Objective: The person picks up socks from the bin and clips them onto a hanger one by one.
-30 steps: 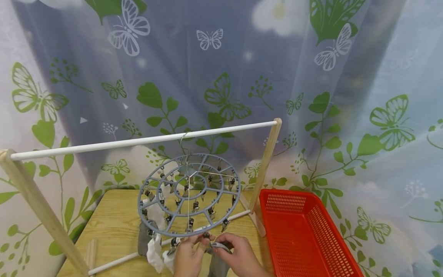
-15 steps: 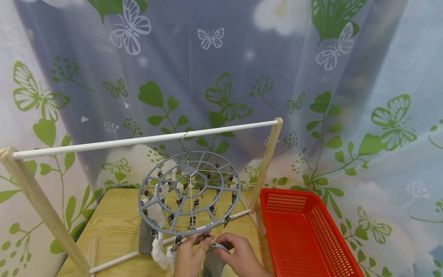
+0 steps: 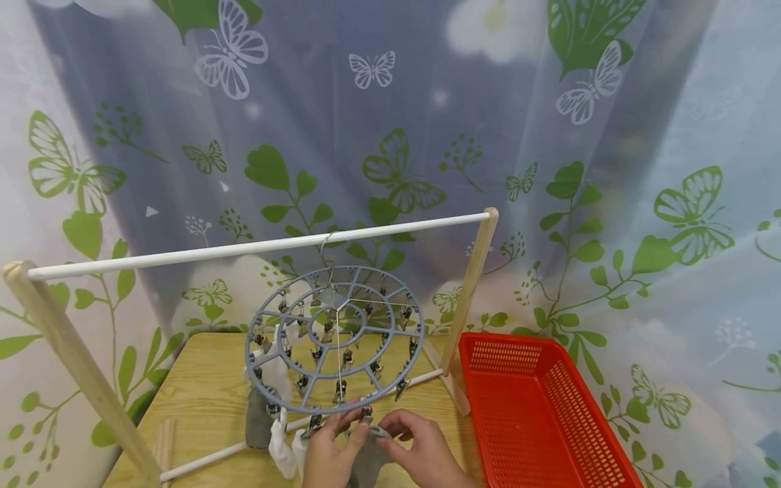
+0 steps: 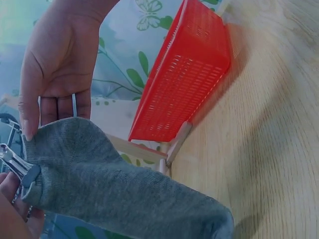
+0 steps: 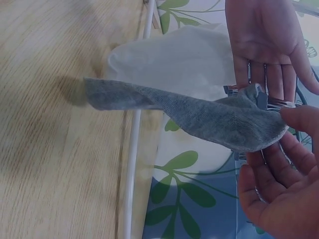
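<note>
A grey sock [image 5: 204, 117] hangs by its cuff from a metal clip [image 4: 19, 167] of the round grey drying hanger [image 3: 317, 409]. My right hand [image 3: 424, 447] pinches the cuff's edge between thumb and fingers. My left hand [image 3: 332, 453] is right beside the clip; in the right wrist view its fingers extend fairly straight behind the clip and its thumb stands apart from it. White socks [image 3: 281, 447] and another grey sock [image 3: 259, 420] hang to the left of my left hand. The lower part of the sock I hold runs out of the head view.
The hanger hooks over a white rod [image 3: 244, 251] between wooden posts [image 3: 470, 291]. Several bare clips dangle from its rings. A red plastic basket [image 3: 525, 407] stands to the right of the rack. Below is a wooden table [image 3: 201, 379]; a patterned curtain [image 3: 427, 135] hangs behind.
The left hand has loosened from the clip, which now stands in sight above its thumb. The sock's cuff has turned and spread, with the right hand keeping its pinch.
</note>
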`<state>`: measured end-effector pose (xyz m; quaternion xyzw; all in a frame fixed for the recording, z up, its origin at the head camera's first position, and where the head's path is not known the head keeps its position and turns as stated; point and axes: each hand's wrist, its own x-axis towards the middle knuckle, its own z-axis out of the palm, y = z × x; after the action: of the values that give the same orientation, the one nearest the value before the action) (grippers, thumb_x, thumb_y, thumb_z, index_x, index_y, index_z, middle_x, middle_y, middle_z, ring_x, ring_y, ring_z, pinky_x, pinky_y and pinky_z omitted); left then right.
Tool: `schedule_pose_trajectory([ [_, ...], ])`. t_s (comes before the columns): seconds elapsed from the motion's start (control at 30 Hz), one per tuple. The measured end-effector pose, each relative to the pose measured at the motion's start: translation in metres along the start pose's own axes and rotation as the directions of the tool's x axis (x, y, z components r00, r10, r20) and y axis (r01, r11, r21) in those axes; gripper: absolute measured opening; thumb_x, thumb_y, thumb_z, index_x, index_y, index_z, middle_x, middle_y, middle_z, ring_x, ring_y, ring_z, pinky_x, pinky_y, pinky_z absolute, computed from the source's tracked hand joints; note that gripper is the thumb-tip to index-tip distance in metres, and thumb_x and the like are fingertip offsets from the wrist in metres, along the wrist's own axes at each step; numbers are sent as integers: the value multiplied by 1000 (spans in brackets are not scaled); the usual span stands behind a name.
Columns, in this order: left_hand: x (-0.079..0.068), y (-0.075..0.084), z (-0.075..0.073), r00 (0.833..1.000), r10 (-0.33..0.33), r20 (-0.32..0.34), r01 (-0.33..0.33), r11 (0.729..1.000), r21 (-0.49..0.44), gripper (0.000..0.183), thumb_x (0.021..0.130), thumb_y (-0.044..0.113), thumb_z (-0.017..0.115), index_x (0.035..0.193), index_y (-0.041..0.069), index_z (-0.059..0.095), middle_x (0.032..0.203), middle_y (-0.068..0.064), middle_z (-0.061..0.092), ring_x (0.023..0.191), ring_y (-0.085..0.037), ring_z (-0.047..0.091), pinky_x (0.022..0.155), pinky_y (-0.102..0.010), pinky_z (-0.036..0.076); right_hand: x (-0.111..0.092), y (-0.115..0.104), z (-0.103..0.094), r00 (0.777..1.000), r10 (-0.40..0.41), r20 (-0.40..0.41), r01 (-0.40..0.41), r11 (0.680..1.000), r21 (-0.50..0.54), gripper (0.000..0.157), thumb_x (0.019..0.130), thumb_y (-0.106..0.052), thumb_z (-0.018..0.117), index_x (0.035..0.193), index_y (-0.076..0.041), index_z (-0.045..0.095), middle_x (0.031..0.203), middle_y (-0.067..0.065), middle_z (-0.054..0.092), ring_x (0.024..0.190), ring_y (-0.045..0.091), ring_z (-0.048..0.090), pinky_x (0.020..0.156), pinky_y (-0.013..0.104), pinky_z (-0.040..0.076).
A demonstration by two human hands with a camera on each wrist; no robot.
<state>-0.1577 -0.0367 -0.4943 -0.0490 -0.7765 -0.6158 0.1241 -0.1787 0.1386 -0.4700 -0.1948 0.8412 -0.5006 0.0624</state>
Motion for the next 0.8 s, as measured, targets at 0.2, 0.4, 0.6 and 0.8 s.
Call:
schedule_pose_trajectory([
  [0.2, -7, -3, -1, 997, -42, -64, 45, 998, 43, 43, 96, 26, 64, 129, -1, 58, 116, -14, 69, 108, -33, 64, 92, -45, 52, -1, 2, 0, 999, 31, 4, -31, 999, -6, 19, 91, -25, 70, 104, -11, 66, 94, -3, 68, 86, 10, 64, 72, 29, 51],
  [0.4, -14, -10, -6, 985, 4, -175, 4, 999, 49, 30, 96, 15, 64, 121, -2, 63, 113, -13, 70, 103, -16, 66, 88, -30, 55, 0, 5, 0, 999, 39, -2, -39, 999, -18, 22, 91, -29, 70, 105, -12, 66, 96, -3, 68, 87, 11, 64, 72, 28, 51],
  [0.6, -17, -12, -15, 965, -15, -260, 20, 1000, 15, 19, 99, 12, 58, 109, -2, 67, 100, -11, 72, 89, -6, 66, 79, -23, 55, -1, 8, -3, 998, 55, 4, -55, 998, 25, 24, 92, -28, 69, 106, -10, 66, 100, -1, 68, 91, 15, 65, 74, 29, 50],
  [0.8, -22, -16, -28, 908, -1, -418, -13, 999, -30, 26, 101, 3, 48, 84, -5, 65, 67, 9, 61, 58, -4, 57, 56, -18, 50, -6, 11, -5, 998, 40, -45, -40, 999, 2, 23, 92, -27, 69, 106, -9, 66, 101, 0, 68, 95, 21, 64, 75, 30, 51],
])
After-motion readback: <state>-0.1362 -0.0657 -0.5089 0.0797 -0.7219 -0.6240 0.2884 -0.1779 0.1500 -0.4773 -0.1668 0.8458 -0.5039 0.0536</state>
